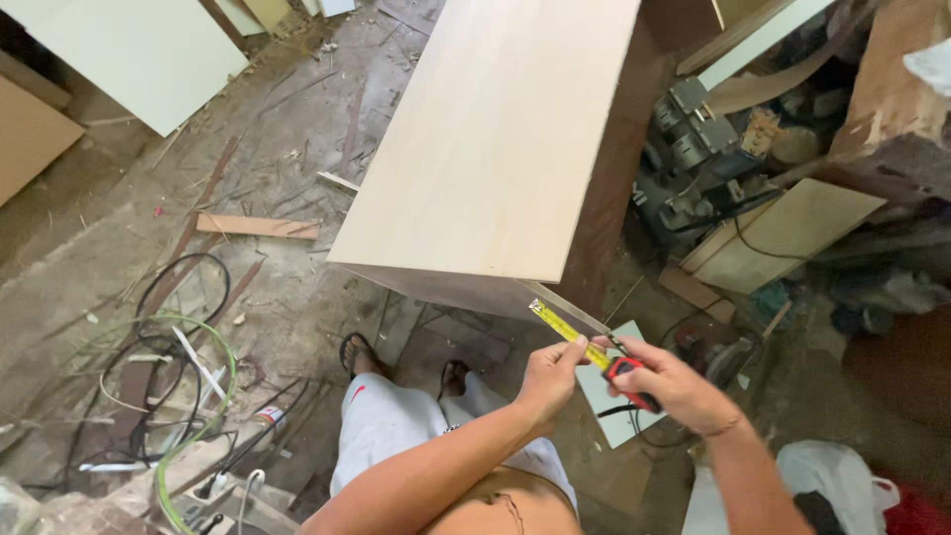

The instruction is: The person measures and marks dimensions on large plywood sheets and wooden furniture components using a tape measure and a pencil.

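Bare forearms nearest cam. Left hand (548, 381) pinched yellow tape blade (567, 332) btwn thumb & fingers; right hand (676, 388) wrapped round red-black tape measure (630, 378). Blade ran up to near corner of pale wood panel (495, 139). Cables (168, 357) lay on floor, left of panel.

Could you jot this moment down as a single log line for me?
left hand: pinching yellow tape blade | right hand: gripping red tape measure case | blade against corner of pale wood panel

Cables & green hose (223, 396) on dusty floor, wood offcut (258, 226), white bag (842, 490), power tools (693, 149) at right.
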